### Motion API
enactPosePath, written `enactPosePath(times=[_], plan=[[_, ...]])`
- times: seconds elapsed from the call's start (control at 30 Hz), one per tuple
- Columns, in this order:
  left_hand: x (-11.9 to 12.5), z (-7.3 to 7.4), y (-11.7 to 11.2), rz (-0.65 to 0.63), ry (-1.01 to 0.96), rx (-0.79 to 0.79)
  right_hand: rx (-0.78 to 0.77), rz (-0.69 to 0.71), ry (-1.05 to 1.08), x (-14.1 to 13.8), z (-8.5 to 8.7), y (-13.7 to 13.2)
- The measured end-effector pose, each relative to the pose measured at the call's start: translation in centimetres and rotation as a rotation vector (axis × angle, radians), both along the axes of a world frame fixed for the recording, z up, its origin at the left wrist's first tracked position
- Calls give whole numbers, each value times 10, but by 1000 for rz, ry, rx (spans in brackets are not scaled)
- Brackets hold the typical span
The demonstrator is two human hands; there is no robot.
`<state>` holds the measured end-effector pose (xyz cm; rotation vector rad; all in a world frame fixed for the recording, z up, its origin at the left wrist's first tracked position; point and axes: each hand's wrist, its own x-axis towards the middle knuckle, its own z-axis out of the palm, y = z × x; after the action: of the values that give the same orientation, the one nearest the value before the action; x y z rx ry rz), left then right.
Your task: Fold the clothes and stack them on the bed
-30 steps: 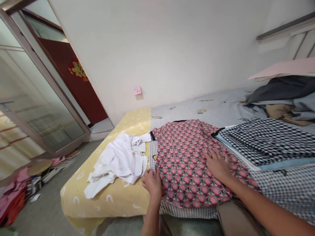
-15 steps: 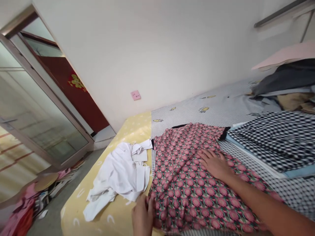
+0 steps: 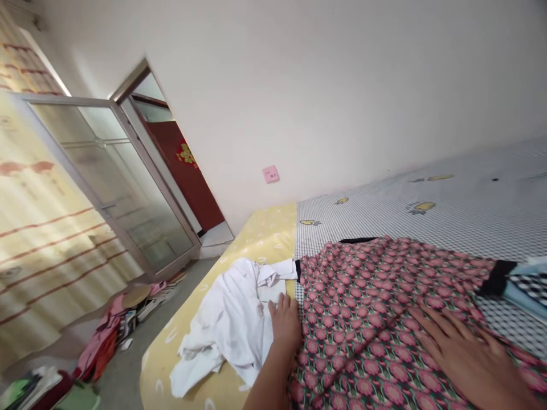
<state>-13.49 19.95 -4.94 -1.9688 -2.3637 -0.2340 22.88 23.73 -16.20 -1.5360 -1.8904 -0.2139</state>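
A pink floral dress (image 3: 367,307) with black trim at neck and sleeves lies spread on the bed, creased across its middle. My right hand (image 3: 465,347) rests flat on its right part, fingers spread. My left hand (image 3: 285,319) is at the dress's left edge, below the left sleeve, its fingers apart and nothing visible in them. Beside that hand, a crumpled white shirt (image 3: 235,313) lies on the yellow bed cover, close to the fingertips. The dress's lower end runs out of view at the bottom.
Yellow cover (image 3: 273,228) and checked sheet (image 3: 461,205) meet along the bed. Folded black-and-white checked cloth (image 3: 530,287) lies at the right edge. Clothes (image 3: 102,341) and other items lie on the floor at left, near a glass door (image 3: 141,205). A wall stands behind the bed.
My left hand has moved up along the dress's left edge, its fingers now spread. My right hand still lies on the dress. The view has turned left.
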Motion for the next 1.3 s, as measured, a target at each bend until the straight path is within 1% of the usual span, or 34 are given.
enactPosePath(times=[0.1, 0.17, 0.27, 0.33, 0.43, 0.57, 0.6, 0.63, 0.67, 0.7, 0.77, 0.87, 0.9, 0.97, 1.03, 1.13, 1.3], plan=[[-1, -12, 1, 3, 19, 35, -37, 25, -93, 4, -2, 1], [0, -20, -3, 25, 31, 59, -71, -9, -127, 6, 0, 0], [1, -28, -6, 43, 60, 100, -98, -30, -168, 5, 7, -3], [0, -29, -5, 28, 82, 114, -106, -36, -186, 2, 14, -6], [-5, -23, 4, -52, 124, 113, -110, -48, -197, -1, 22, -10], [-10, -2, 31, -268, 207, 96, -90, -52, -193, -2, 24, -11], [-11, 4, 40, -307, 225, 85, -84, -48, -195, -2, 24, -11], [-12, 9, 48, -319, 235, 70, -77, -46, -198, -1, 23, -11], [-15, 13, 56, -305, 238, 50, -66, -46, -201, -1, 23, -11], [-18, 17, 64, -264, 234, 31, -56, -48, -206, -1, 23, -11], [-31, 23, 75, -128, 210, -5, -44, -52, -219, 0, 23, -12], [-58, 32, 83, 78, 179, -56, -45, -52, -232, 0, 24, -12], [-66, 35, 85, 130, 169, -72, -44, -51, -231, 0, 24, -12], [-76, 40, 88, 194, 153, -88, -35, -49, -224, 0, 24, -12], [-75, 42, 90, 233, 137, -86, -25, -47, -216, -1, 25, -12], [-61, 43, 90, 280, 103, -61, -28, -53, -212, -2, 28, -14], [-35, 47, 84, 268, 36, 43, -35, -51, -211, -3, 32, -14]])
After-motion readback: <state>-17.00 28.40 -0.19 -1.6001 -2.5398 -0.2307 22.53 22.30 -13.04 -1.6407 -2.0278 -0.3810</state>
